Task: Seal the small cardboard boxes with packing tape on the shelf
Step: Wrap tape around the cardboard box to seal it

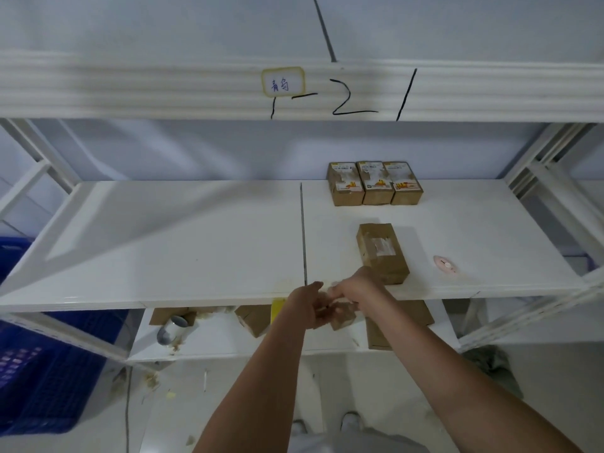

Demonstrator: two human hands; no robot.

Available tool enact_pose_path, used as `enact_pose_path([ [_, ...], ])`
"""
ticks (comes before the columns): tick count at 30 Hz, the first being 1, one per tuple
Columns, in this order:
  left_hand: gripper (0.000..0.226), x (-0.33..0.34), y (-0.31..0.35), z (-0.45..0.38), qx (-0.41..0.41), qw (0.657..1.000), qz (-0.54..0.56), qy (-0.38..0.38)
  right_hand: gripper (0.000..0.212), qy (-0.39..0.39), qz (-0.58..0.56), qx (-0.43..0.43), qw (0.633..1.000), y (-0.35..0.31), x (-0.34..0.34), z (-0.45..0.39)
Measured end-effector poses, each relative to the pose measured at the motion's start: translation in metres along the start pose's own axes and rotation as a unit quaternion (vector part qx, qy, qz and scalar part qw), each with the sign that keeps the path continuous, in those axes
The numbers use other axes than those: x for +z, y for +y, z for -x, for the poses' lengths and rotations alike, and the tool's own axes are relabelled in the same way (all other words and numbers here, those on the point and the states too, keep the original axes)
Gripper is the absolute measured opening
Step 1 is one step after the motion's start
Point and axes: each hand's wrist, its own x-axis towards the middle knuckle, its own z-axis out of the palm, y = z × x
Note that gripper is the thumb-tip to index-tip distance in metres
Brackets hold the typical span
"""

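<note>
At far left stood a blue plastic crate [49, 371] on the floor. On the lower shelf lay a tape roll [171, 330] beside loose cardboard pieces [251, 320].

My left hand [305, 305] and right hand [351, 294] met just below the front edge of the white shelf [163, 240]. The view was blurred there: fingers of both appeared curled about something small and brownish between them, possibly tape or a small carton, but I could not tell which, nor the exact grip.

One cardboard box [382, 253] lay near my right hand, tape already visible across its top. Three printed boxes [375, 183] sat touching in a row at the back, apparently finished. A round pink disc [445, 265] lay furthest right.

Judgement: four boxes seemed sealed; the unsealed remainder appeared to be below.
</note>
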Motion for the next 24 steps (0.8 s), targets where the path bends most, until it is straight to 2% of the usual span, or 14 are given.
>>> enact_pose_path([
  [3,0.034,0.000,0.007,-0.005,0.023,1.000,-0.019,0.010,0.034,0.014,0.030,-0.016,0.999,0.005,0.001,0.002],
  [10,0.008,0.009,0.009,-0.021,0.051,0.995,-0.061,0.055,0.026,0.031,0.092,-0.054,0.994,-0.011,-0.007,0.005],
  [14,0.015,0.009,0.013,-0.026,0.049,0.996,-0.056,0.055,0.023,0.027,0.097,-0.054,0.993,-0.011,-0.008,0.005],
  [19,0.011,0.013,0.009,-0.027,0.052,0.995,-0.014,0.080,0.017,0.046,0.116,-0.074,0.989,-0.008,-0.006,0.005],
  [24,0.019,0.014,0.021,-0.015,0.065,0.997,0.019,0.048,0.016,0.054,0.160,-0.102,0.980,-0.025,-0.014,0.009],
])
